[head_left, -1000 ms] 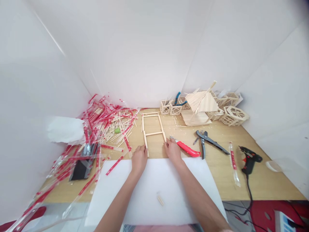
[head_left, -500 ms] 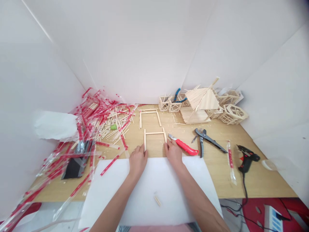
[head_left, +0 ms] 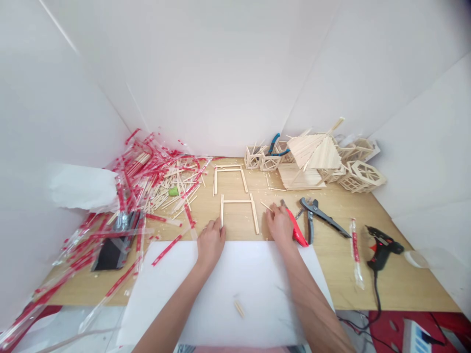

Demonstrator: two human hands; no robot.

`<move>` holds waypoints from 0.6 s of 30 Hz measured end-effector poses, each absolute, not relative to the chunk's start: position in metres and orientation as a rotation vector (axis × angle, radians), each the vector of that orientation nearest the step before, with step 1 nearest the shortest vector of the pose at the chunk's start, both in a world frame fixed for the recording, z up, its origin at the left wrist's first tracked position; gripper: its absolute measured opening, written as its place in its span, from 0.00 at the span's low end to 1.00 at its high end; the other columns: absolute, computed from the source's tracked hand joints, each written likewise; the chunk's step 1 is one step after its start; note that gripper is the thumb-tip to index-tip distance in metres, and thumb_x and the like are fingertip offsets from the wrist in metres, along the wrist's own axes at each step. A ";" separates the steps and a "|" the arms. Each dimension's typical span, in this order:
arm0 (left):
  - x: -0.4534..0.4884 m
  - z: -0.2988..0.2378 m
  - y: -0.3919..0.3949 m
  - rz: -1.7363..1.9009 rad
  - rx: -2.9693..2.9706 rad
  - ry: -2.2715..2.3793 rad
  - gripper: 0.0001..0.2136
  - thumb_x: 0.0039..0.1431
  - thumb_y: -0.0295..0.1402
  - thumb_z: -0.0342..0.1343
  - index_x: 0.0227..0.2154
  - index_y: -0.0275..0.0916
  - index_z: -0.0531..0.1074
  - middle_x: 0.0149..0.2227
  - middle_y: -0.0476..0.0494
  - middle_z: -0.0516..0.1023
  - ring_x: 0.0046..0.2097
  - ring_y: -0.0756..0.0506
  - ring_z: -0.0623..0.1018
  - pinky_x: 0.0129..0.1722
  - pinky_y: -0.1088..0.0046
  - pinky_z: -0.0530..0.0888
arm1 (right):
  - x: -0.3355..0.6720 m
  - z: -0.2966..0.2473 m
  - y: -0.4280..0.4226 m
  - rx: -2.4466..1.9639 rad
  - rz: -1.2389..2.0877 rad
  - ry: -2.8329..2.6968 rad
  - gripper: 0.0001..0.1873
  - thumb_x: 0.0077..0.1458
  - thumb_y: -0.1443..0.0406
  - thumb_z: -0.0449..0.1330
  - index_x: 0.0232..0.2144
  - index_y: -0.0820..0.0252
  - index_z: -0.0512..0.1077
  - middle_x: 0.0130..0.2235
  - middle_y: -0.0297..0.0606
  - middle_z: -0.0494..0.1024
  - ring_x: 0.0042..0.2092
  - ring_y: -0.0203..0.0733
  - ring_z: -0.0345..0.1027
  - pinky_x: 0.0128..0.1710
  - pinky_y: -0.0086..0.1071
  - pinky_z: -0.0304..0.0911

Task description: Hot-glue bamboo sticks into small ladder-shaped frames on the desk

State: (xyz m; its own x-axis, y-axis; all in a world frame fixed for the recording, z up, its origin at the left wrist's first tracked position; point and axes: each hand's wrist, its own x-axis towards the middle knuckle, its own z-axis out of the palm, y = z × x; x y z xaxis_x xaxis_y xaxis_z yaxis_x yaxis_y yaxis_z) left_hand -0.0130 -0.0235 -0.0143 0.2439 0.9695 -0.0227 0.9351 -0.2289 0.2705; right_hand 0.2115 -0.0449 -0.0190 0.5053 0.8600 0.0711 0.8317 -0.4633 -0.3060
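Our right hand point(head_left: 281, 226) has left the small stick frame point(head_left: 238, 212) and shifted right onto the red utility knife point(head_left: 296, 229), fingers curling on it. Our left hand point(head_left: 210, 241) stays at the frame's left leg, fingertips pinching thin pale wood on the table point(head_left: 386, 279).

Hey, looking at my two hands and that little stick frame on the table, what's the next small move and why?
Probably close the right hand on the red utility knife it rests against. The left hand already steadies the near U-shaped frame of pale wooden sticks at its left leg, so a trim looks likely.
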 end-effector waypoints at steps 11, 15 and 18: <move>-0.058 -0.001 0.003 0.283 2.212 1.873 0.15 0.64 0.34 0.43 0.51 0.40 0.67 0.45 0.40 0.73 0.45 0.44 0.73 0.45 0.70 0.67 | 0.199 -0.029 -0.056 -2.232 0.182 -1.434 0.20 0.60 0.60 0.45 0.48 0.56 0.71 0.40 0.37 0.72 0.43 0.39 0.64 0.35 0.30 0.55; -0.089 0.004 0.021 0.157 2.202 2.061 0.18 0.61 0.37 0.47 0.52 0.37 0.64 0.47 0.36 0.70 0.50 0.40 0.71 0.48 0.65 0.67 | 0.202 -0.030 -0.054 -2.215 0.205 -1.415 0.19 0.59 0.61 0.46 0.45 0.55 0.73 0.40 0.37 0.72 0.43 0.39 0.64 0.34 0.30 0.54; -0.103 0.006 0.031 0.058 2.166 2.009 0.16 0.60 0.31 0.46 0.52 0.38 0.64 0.47 0.36 0.69 0.48 0.41 0.72 0.45 0.67 0.68 | 0.205 -0.029 -0.053 -2.202 0.206 -1.402 0.19 0.58 0.61 0.46 0.44 0.55 0.73 0.39 0.37 0.72 0.42 0.40 0.64 0.33 0.30 0.54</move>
State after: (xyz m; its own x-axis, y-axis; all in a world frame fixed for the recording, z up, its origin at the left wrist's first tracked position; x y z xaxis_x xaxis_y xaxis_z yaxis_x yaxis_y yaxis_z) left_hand -0.1031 0.0305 0.0065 0.0829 0.9917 -0.0978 0.9844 -0.0662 0.1631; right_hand 0.2055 -0.0532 -0.0293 0.4536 0.8795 0.1437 0.8009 -0.3315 -0.4987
